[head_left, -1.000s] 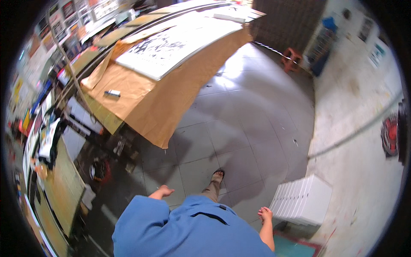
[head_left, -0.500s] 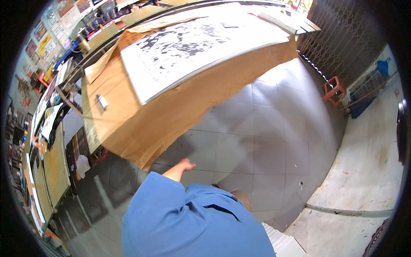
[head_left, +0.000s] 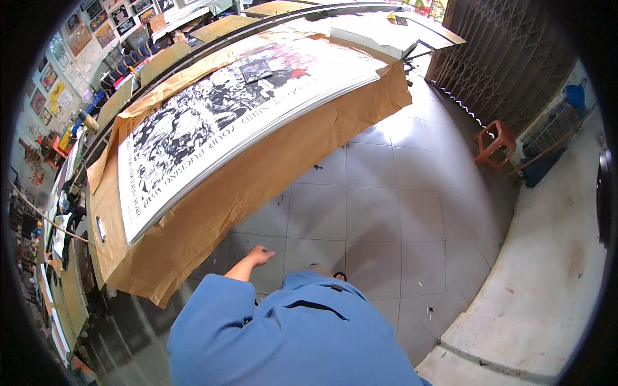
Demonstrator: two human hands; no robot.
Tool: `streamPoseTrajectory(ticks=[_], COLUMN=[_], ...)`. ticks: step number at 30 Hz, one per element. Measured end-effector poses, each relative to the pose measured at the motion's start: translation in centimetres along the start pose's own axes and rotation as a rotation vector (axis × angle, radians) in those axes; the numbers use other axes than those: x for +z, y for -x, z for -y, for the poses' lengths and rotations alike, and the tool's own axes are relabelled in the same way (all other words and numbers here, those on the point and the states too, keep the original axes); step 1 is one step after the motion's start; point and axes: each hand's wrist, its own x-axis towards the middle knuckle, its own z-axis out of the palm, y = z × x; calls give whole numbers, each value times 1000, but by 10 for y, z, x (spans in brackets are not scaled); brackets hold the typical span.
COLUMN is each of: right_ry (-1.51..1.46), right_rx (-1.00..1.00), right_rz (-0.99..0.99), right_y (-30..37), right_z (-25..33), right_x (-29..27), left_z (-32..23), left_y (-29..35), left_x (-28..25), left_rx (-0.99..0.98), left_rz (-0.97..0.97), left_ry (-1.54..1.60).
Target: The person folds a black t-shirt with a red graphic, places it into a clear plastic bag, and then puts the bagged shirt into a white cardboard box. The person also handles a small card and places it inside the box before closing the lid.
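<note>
My left hand point(head_left: 260, 255) hangs over the tiled floor, beside the brown paper that drapes off the table. Its fingers are loosely bent, and nothing shows in it. My right hand is out of view. The nearest things to the left hand are the brown wrapping paper point(head_left: 193, 238) and a stack of large printed posters point(head_left: 193, 128) lying on it. The top poster is white with dense black artwork, lettering and a little red. A small dark flat square point(head_left: 256, 71) rests on it. On the paper near the stack's left corner lies a small white marker-like object point(head_left: 101, 229).
Grey floor tiles point(head_left: 373, 212) stretch to my right, up to a pale ledge point(head_left: 515, 289). An orange plastic stool point(head_left: 496, 143) stands near a folding metal gate point(head_left: 502, 58). Cluttered worktables point(head_left: 67, 283) line the left side. A white box-like piece point(head_left: 370, 42) sits at the table's far end.
The view has shifted along the table, so the posters now appear further left and in sharper focus. My left hand stays low, now with its fingers more bent.
</note>
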Motion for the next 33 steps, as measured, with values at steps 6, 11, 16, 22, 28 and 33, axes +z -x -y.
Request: streamPoseTrajectory(ticks=[6, 11, 16, 22, 28, 33], right_ry=[-64, 31, 251, 264, 288, 421], right_rx=[-309, -495, -337, -205, -225, -294], right_rz=[18, 117, 126, 113, 165, 225], right_y=[-73, -87, -131, -165, -222, -263], right_z=[251, 430, 486, 576, 705, 849], right_x=[2, 30, 13, -4, -4, 1], left_z=[-214, -336, -335, -384, -383, -411], left_y=[21, -32, -148, -223, -230, -199], left_x=[-91, -233, -348, -389, -389, -357], left_rx=[638, 625, -19, -582, -609, -770], left_rz=[-499, -859, -1124, -1015, -1075, -1058], left_ry=[381, 419, 137, 9, 60, 105])
